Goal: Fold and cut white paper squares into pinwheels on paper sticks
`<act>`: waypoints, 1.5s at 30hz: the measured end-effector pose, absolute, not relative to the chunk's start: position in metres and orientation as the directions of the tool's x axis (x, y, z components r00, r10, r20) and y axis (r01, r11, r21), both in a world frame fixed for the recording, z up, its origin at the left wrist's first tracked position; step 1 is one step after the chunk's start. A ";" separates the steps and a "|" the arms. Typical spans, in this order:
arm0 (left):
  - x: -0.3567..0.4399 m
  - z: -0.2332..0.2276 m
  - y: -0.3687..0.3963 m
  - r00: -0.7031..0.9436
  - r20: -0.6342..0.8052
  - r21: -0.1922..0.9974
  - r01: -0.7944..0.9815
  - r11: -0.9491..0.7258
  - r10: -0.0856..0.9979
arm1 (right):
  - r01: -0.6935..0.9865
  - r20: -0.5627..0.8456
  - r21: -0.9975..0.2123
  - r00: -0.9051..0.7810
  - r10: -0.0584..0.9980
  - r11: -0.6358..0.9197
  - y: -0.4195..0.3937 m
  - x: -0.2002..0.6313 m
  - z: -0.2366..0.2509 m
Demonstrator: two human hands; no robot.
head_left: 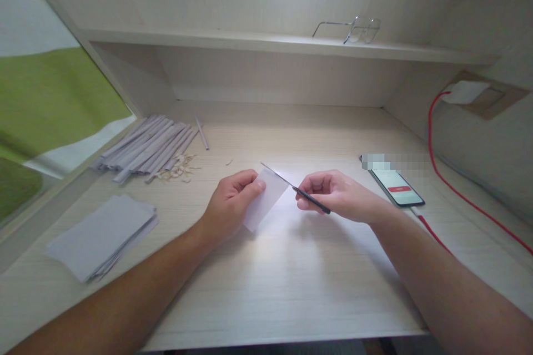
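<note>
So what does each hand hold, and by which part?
Left hand pinches the paper slip at its left edge; right hand grips the thin rod by its dark end.

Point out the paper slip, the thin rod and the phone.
paper slip [266, 199], head view, middle of the sheet.
thin rod [312, 202], head view, dark handle end.
phone [397, 184], head view, lit screen.
</note>
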State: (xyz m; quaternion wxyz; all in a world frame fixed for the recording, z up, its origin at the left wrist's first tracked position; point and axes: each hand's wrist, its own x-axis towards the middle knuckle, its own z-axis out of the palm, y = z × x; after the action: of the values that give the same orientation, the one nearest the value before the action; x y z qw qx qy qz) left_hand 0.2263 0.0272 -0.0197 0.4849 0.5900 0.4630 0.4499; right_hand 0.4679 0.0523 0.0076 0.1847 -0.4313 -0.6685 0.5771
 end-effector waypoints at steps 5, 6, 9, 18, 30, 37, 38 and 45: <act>0.227 -0.017 0.027 0.160 0.070 0.988 0.125 -0.090 0.985 | 0.366 -0.248 -0.930 -0.555 0.794 -0.034 0.052 0.469 0.007; 0.227 -0.017 0.027 0.159 0.067 0.988 0.125 -0.087 0.985 | 0.364 -0.248 -0.931 -0.555 0.794 -0.037 0.052 0.470 0.007; 0.227 -0.017 0.026 0.162 0.063 0.989 0.126 -0.084 0.985 | 0.367 -0.252 -0.929 -0.550 0.796 -0.041 0.052 0.470 0.007; 0.227 -0.016 0.025 0.156 0.053 0.991 0.115 -0.072 0.986 | 0.394 -0.247 -0.919 -0.534 0.808 -0.020 0.051 0.470 0.008; 0.227 -0.012 0.027 0.091 0.065 0.990 0.116 -0.075 0.994 | 0.708 -0.092 -0.697 -0.241 0.966 0.110 0.062 0.473 -0.007; 0.227 -0.012 0.029 0.070 0.033 0.997 0.072 -0.038 0.997 | 0.819 -0.020 -0.554 -0.192 0.981 0.149 0.065 0.477 -0.015; 0.227 -0.013 0.029 0.072 0.037 0.999 0.027 -0.039 0.997 | 0.819 -0.007 -0.552 -0.192 0.981 0.156 0.065 0.476 -0.015; 0.228 -0.018 0.031 0.012 0.064 0.986 -0.156 -0.061 0.998 | 0.303 -0.129 -0.952 -0.306 0.943 -0.032 0.061 0.464 -0.011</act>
State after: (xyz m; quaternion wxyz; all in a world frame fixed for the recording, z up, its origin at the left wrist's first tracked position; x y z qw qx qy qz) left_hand 0.2280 0.0312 -0.0179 0.5258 0.4793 0.4391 0.5486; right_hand 0.4643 0.0610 -0.0115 0.3107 -0.5006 -0.6226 0.5151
